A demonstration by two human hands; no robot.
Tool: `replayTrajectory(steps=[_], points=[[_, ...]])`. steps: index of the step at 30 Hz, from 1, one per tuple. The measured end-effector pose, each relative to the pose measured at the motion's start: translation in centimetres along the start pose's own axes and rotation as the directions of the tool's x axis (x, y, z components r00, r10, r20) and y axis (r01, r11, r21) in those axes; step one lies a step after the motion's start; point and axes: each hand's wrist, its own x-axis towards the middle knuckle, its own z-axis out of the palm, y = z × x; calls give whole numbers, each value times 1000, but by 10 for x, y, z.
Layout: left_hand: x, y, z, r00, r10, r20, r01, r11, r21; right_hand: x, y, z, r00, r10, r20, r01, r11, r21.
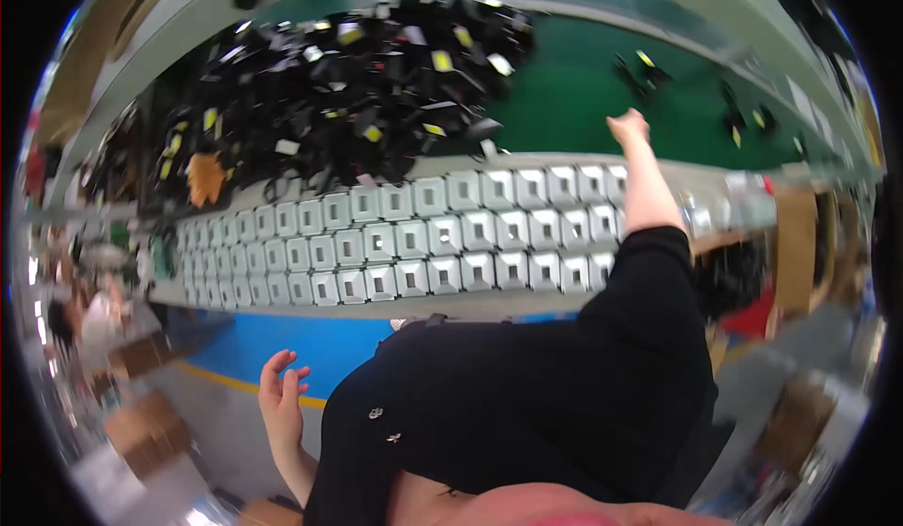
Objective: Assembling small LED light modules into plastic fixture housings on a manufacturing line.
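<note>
My right hand [629,127] reaches out over the green conveyor belt [564,84], its fingers bunched and blurred. Just beyond it lies a black corded piece with a yellow label [653,71]; whether the hand touches it cannot be made out. Down at my left side, away from the bench, my left hand [283,394] is raised with its fingers loosely bent and apart, holding nothing. Between me and the belt run three long rows of pale square housings [411,241], each with a small square centre.
A large heap of black corded parts with yellow and white labels [376,94] covers the belt's left half. An orange-brown glove [204,179] lies at its near edge. More black pieces [736,117] sit far right. Cardboard [796,249] stands right of the bench; boxes [148,434] are at lower left.
</note>
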Motion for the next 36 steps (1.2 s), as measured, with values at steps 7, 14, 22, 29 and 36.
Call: replayTrajectory(steps=[7, 14, 22, 29, 36], points=[[-11, -6, 24, 991, -110, -81, 119, 986, 118, 79, 19, -5, 929, -284, -239, 228, 945, -235], [-15, 9, 34, 958, -225, -178, 256, 950, 177, 213, 94, 65, 975, 61, -213, -125, 945, -303], [-30, -4, 35, 913, -307, -271, 352, 926, 137, 189, 27, 71, 998, 45, -41, -54, 965, -255], [-12, -15, 28, 956, -261, -132, 266, 964, 16, 167, 53, 55, 934, -356, -43, 354, 934, -37], [57, -14, 15, 968, -104, 229, 202, 866, -457, -161, -98, -82, 583, -794, -173, 708, 393, 586]])
